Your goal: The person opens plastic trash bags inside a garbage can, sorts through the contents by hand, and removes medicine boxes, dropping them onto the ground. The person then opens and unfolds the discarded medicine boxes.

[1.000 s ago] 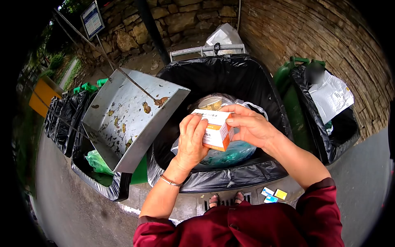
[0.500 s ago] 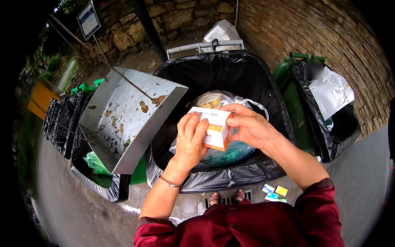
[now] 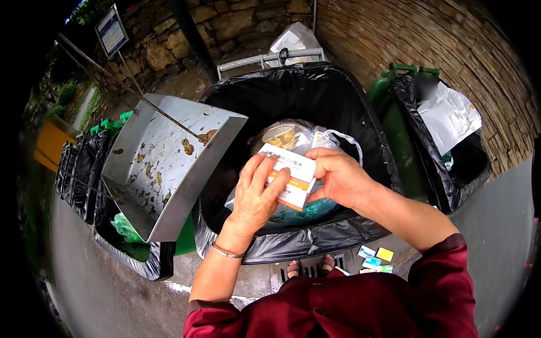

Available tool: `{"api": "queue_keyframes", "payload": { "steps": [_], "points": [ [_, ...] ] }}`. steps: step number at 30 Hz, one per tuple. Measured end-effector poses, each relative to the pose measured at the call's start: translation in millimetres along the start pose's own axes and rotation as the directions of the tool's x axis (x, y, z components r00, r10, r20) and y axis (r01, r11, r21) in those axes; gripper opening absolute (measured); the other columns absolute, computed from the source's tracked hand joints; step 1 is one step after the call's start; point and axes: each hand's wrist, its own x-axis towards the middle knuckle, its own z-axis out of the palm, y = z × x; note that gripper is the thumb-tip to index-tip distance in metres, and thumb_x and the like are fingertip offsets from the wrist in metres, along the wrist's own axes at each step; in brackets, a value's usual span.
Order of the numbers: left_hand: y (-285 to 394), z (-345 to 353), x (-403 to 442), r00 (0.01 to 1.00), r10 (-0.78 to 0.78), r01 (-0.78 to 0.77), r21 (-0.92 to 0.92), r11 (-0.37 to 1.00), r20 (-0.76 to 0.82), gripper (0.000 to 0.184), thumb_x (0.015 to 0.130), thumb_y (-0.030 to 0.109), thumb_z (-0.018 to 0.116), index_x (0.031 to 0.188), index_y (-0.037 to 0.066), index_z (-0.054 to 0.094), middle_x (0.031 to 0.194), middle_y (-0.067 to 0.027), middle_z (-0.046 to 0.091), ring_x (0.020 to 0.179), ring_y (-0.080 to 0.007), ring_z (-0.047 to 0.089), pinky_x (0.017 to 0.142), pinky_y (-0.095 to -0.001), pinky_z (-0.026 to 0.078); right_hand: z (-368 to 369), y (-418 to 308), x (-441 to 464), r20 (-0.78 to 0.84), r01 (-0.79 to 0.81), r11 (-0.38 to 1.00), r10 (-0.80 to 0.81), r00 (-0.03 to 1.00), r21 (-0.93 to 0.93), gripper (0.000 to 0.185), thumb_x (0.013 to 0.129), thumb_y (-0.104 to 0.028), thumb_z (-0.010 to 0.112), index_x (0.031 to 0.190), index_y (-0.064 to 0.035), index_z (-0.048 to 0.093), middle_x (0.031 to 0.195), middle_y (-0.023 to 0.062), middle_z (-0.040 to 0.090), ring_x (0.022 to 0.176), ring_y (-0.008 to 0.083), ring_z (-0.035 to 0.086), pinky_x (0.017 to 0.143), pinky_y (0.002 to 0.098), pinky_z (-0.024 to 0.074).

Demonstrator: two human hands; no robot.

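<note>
Centre frame, the left hand (image 3: 252, 197) and right hand (image 3: 345, 179) pinch a white-and-orange box (image 3: 297, 178) — probably light, stiff, crushable card, best gripped lightly by its edges.

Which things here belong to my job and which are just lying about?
In hand:
white-and-orange box
left hand, right hand
lined bin beneath, probably

Lying about, apparently:
metal dustpan
white bag behind
packets on the ground, possibly related

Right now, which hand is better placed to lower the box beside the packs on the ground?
Probably the right hand: it holds the box by its right end, and the packs lie farther from the left hand.
</note>
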Motion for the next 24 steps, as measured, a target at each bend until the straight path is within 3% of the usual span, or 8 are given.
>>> {"api": "queue_keyframes", "payload": {
  "steps": [4,6,14,16,20,22,23,24],
  "points": [
    [-0.3,-1.9,-0.2,1.0,-0.013,0.014,-0.039,0.999,0.02,0.056,0.053,-0.003,0.067,0.105,0.013,0.056,0.111,-0.0113,0.051,0.106,-0.0331,0.049,0.084,-0.0421,0.049,3.2,2.6,-3.3,-0.032,0.003,1.0,-0.002,0.999,0.018,0.041,0.065,0.001,0.044,0.105,0.0044,0.051,0.099,0.0148,0.053,0.096,0.0285,0.057,0.078,0.0567,0.0489],
    [1.5,-3.8,0.9,0.999,-0.013,0.015,-0.058,0.998,0.03,0.056,0.053,-0.003,0.067,0.104,0.014,0.056,0.111,-0.0111,0.051,0.105,-0.0328,0.05,0.084,-0.0418,0.049,1.3,4.7,-4.5,-0.076,-0.003,0.996,0.01,0.997,0.087,0.039,0.066,0.001,0.047,0.105,0.0042,0.05,0.098,0.0129,0.05,0.096,0.0267,0.053,0.084,0.0641,0.0415],
    [4.4,-2.4,-1.0,0.998,0.019,-0.007,-0.169,0.986,0.068,0.056,0.051,-0.002,0.068,0.104,0.014,0.057,0.11,-0.0108,0.051,0.105,-0.0327,0.05,0.082,-0.0405,0.05,-4.9,10.5,-18.4,-0.045,-0.043,0.985,0.052,0.998,0.166,0.043,0.068,0.001,0.048,0.11,0.0043,0.046,0.101,0.0129,0.049,0.099,0.0267,0.052,0.086,0.0646,0.0398],
    [6.0,-3.0,0.8,0.996,-0.042,0.053,-0.156,0.986,0.076,0.057,0.051,-0.002,0.069,0.104,0.014,0.056,0.111,-0.0108,0.051,0.105,-0.0336,0.049,0.081,-0.0404,0.05,-8.7,9.6,-19.6,-0.071,-0.046,0.982,0.059,0.996,0.182,0.041,0.068,0.0,0.048,0.11,0.0033,0.047,0.101,0.0128,0.05,0.098,0.0263,0.052,0.087,0.0641,0.0392],
    [2.5,-0.4,0.4,0.995,-0.021,0.035,-0.137,0.99,0.097,0.062,0.049,-0.002,0.071,0.107,0.011,0.054,0.111,-0.0119,0.05,0.105,-0.0345,0.049,0.08,-0.0404,0.05,-13.6,4.6,-12.9,0.003,-0.111,0.991,0.111,0.994,0.071,0.041,0.071,-0.005,0.052,0.112,-0.0022,0.049,0.102,0.01,0.053,0.095,0.0229,0.053,0.09,0.0597,0.0379],
    [1.6,0.2,0.9,0.993,-0.058,0.074,-0.165,0.983,0.1,0.062,0.05,-0.003,0.071,0.107,0.01,0.054,0.11,-0.0123,0.05,0.104,-0.0347,0.048,0.081,-0.0408,0.049,-12.6,2.2,-12.6,-0.041,-0.045,0.99,0.04,0.998,-0.132,0.034,0.077,-0.008,0.055,0.11,-0.0032,0.053,0.103,0.0091,0.053,0.093,0.0196,0.054,0.089,0.0471,0.043],
    [1.1,0.7,1.3,0.99,-0.093,0.111,-0.194,0.975,0.103,0.061,0.05,-0.003,0.072,0.107,0.009,0.053,0.11,-0.0127,0.05,0.104,-0.035,0.048,0.082,-0.0412,0.048,-12.6,-0.1,-12.1,-0.043,-0.047,0.99,0.042,0.998,-0.131,0.034,0.077,-0.008,0.055,0.11,-0.0032,0.053,0.103,0.0091,0.053,0.093,0.0196,0.054,0.089,0.0471,0.043],
    [1.1,0.5,1.9,0.99,-0.093,0.113,-0.196,0.974,0.107,0.061,0.05,-0.003,0.072,0.107,0.009,0.053,0.11,-0.0127,0.05,0.104,-0.035,0.048,0.082,-0.0412,0.048,-12.8,-2.2,-11.8,0.037,0.098,0.946,-0.091,0.995,-0.308,0.03,0.079,-0.009,0.057,0.108,-0.0027,0.055,0.104,0.0088,0.053,0.092,0.0179,0.054,0.087,0.0399,0.0445]
  ]
}}
